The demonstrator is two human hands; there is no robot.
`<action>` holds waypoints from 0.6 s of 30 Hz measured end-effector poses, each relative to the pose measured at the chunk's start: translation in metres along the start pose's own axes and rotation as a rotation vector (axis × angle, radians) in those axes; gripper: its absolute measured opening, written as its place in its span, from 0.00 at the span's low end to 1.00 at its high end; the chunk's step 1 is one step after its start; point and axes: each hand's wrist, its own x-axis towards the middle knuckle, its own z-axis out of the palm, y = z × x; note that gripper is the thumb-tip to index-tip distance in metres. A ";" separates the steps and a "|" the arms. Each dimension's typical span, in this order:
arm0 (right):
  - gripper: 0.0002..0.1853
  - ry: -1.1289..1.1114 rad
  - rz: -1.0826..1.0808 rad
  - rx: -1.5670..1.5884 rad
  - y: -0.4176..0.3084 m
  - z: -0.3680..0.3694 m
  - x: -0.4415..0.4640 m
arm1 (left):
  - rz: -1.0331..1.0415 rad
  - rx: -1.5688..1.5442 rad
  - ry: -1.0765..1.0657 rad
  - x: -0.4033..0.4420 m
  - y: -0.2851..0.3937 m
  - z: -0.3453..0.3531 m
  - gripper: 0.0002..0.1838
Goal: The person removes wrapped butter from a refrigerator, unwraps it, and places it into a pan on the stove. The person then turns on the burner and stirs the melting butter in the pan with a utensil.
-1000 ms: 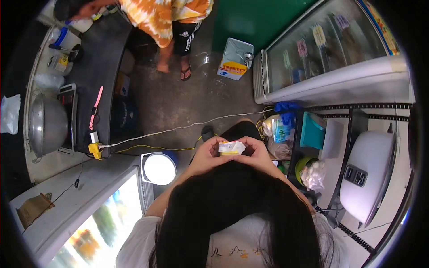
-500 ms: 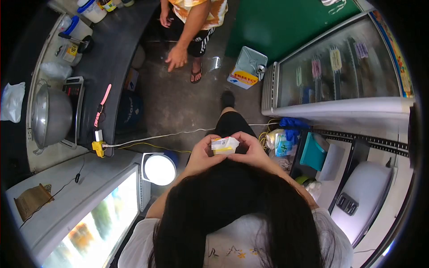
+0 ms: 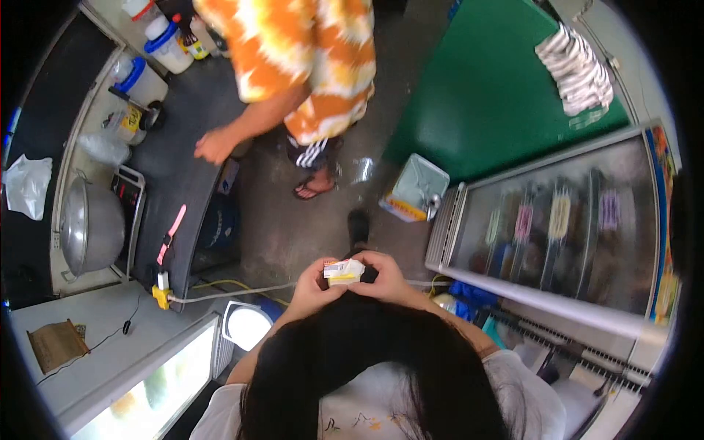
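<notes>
A small white packet with yellow and red print [image 3: 343, 272] is held between both hands in front of my body. My left hand [image 3: 312, 288] grips its left side, with the fingers curled round the edge. On the right side, my right hand [image 3: 383, 277] holds the packet's crumpled white end. The fine print is too small to read. Long dark hair hangs just below the hands.
A person in an orange and white top [image 3: 293, 59] stands ahead by the dark counter [image 3: 183, 132]. A metal tin [image 3: 416, 187] is on the floor before a glass-door fridge [image 3: 557, 227]. A white cable [image 3: 242, 293] crosses at knee height. A lit lamp [image 3: 248, 327] is at left.
The view has shifted forward, so the tin and fridge sit lower. The other person has come closer, an arm now reaching over the counter. Both hands still hold the packet.
</notes>
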 end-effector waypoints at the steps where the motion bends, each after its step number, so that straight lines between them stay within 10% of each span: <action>1: 0.20 0.005 -0.023 -0.021 -0.001 -0.018 0.015 | 0.006 -0.014 0.005 0.021 0.008 0.004 0.26; 18: 0.22 -0.028 -0.096 0.084 -0.048 -0.162 0.122 | 0.215 0.212 0.071 0.170 0.103 0.054 0.19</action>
